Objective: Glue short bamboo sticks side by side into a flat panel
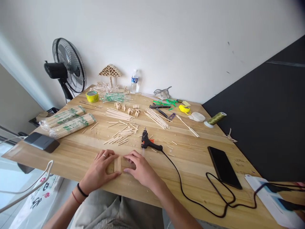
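**Short wooden sticks (117, 164) side by side between two hands: even, light pressure matters most**

The left hand (100, 167) is partly open, its forefinger near the far end of the row and its thumb at the near end. Both seem to touch the sticks, though I cannot tell how firmly they hold. The right hand (141, 167) has its thumb and forefinger parted, curving toward the row's right side, with nothing between them.

To keep the row neat, the ends probably need to be levelled between left thumb and forefinger, while the sides are steadied gently and equally. Too much squeeze from one side could make a stick ride up or fan the row out; keeping the sticks flat on the wooden tabletop (81, 149) should help. Fingertips are best kept off the upper faces, so that any crooked stick shows.

The row lies directly against the left fingertips and just beside the right ones, a narrow gap separating it from the right hand, its sticks running away from the body.

Beyond the right hand, the black hot glue gun (153, 146) lies on its side. Loose cut sticks (122, 135) are scattered past the row, with small stick assemblies (130, 111) farther back.
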The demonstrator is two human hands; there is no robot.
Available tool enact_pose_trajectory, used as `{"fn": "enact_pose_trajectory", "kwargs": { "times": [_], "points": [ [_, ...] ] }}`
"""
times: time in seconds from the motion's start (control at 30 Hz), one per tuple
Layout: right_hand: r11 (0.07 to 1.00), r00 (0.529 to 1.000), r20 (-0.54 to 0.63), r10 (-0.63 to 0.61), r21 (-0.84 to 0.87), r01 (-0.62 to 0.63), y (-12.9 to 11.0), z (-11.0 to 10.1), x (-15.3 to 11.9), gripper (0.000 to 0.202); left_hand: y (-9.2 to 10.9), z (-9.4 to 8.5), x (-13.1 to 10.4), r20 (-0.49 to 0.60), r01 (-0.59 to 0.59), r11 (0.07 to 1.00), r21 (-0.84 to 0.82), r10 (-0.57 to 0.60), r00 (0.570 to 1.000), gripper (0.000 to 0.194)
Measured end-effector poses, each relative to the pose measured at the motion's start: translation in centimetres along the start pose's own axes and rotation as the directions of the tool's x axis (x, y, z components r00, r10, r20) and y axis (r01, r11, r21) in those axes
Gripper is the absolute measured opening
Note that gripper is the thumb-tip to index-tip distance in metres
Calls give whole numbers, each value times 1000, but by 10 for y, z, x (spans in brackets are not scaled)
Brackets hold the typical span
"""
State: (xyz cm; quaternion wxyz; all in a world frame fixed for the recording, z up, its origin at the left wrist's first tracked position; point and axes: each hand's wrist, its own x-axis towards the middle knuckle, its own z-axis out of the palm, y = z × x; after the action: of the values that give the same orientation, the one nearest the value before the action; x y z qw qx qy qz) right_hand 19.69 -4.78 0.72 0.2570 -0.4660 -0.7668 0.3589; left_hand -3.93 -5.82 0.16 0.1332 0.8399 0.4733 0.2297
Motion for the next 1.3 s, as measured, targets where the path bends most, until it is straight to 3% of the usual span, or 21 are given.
{"fn": "enact_pose_trajectory", "kwargs": {
  "times": [0.27,0.4,0.53,0.67,0.77,0.93,1.1,1.2,1.3],
  "points": [
    [999,999,-27,-28,44,29,4,-1,0,48,-8,-4,0,5,-21,999,-30,22,1000,45],
    [997,997,-48,-56,46,58,4,-3,0,25,-10,-5,-1,27,-16,999,-52,18,999,44],
    [998,997,-66,-42,37,44,3,-8,2,30,-12,-9,5,37,-63,987,-149,70,997,44],
    [997,996,-87,4,72,2,2,-14,5,26,-14,-26,32,102,-181,944,-275,216,971,46],
    [993,992,-117,56,108,-43,0,-16,7,23,-16,-40,63,153,-272,898,-346,341,928,48],
    [987,982,-158,105,138,-83,-6,-13,9,21,-35,-54,114,178,-342,865,-368,427,887,43],
    [988,976,-192,101,131,-76,-9,-6,6,21,-72,-61,143,157,-248,923,-296,303,940,43],
    [989,971,-210,111,123,-87,-8,-2,6,24,-88,-59,147,193,-130,950,-285,189,963,44],
    [987,963,-230,137,111,-114,-10,1,7,23,-98,-51,142,206,-7,927,-375,91,974,46]
  ]
}}
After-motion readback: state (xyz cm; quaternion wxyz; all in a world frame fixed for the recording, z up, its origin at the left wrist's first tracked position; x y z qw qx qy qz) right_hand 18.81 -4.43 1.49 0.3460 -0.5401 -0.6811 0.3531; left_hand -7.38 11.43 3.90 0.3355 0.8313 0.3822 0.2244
